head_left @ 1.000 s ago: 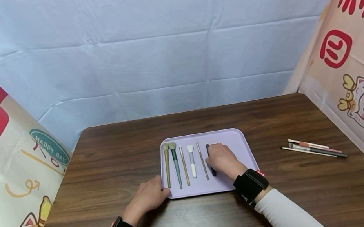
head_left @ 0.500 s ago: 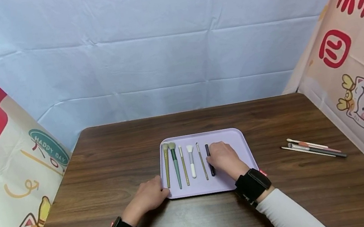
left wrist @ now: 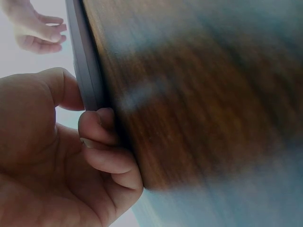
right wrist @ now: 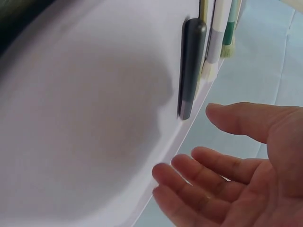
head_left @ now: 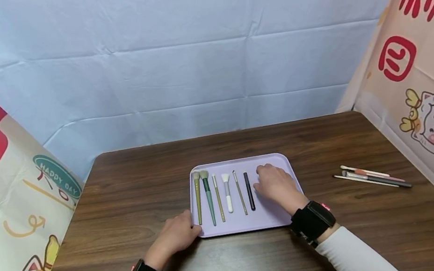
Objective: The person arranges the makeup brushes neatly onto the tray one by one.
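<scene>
A lavender tray (head_left: 274, 218) lies on the table with several makeup brushes side by side in it. My left hand (head_left: 176, 233) holds the tray's near left corner, its thumb over the rim and curled fingers (left wrist: 113, 170) against the outside in the left wrist view. Above the tray's right part hovers my right hand (head_left: 277, 186), holding nothing, with thumb and fingers spread apart in the right wrist view. Just left of it lies a black brush (head_left: 249, 192). Further left are a thin gold brush (head_left: 240, 193), a white-handled brush (head_left: 228, 195) and a green brush (head_left: 209, 198).
To the right of the tray, a small pile of brushes (head_left: 373, 177) rests on the wooden table (head_left: 123, 188). A pale blue cloth (head_left: 188, 64) hangs behind, and printed cloths stand at both sides.
My right hand has let go of the black brush and moved a little right, away from it. The black brush now lies fully visible on the tray. The left hand has stayed put.
</scene>
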`<state>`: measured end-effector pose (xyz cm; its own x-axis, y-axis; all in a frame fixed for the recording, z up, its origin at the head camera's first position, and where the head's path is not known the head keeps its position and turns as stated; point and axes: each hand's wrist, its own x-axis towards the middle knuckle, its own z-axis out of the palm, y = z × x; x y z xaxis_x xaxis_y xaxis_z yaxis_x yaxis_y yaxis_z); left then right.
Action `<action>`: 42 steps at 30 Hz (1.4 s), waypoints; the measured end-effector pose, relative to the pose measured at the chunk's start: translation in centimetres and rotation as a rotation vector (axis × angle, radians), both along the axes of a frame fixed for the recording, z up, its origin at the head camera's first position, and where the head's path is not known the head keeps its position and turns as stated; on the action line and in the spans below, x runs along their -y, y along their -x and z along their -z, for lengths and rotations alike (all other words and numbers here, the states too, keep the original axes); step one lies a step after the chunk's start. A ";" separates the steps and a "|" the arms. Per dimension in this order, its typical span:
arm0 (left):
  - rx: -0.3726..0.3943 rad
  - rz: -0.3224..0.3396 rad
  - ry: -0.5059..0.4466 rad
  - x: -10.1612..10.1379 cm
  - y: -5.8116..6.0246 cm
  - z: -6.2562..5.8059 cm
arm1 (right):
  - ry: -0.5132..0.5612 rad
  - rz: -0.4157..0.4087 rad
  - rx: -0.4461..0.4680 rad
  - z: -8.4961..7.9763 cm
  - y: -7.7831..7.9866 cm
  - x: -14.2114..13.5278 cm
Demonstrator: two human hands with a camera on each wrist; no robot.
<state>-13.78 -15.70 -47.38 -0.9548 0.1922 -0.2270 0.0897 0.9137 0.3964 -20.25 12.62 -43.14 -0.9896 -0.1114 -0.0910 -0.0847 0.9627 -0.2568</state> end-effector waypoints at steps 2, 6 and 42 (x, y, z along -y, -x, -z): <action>0.002 -0.003 0.002 0.0 0.0 0.0 | -0.002 -0.006 -0.001 -0.1 -0.1 -0.4; 0.006 -0.006 -0.001 0.0 0.0 0.0 | -0.003 -0.024 -0.009 -0.2 -0.2 -1.3; 0.002 0.005 -0.003 0.0 -0.1 -0.2 | 0.040 0.074 0.048 0.2 -1.9 -9.4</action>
<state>-13.71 -15.73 -47.18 -0.9533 0.1976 -0.2286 0.0934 0.9121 0.3992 -18.30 22.01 -43.30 -0.9899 -0.0425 -0.1355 -0.0003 0.9548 -0.2974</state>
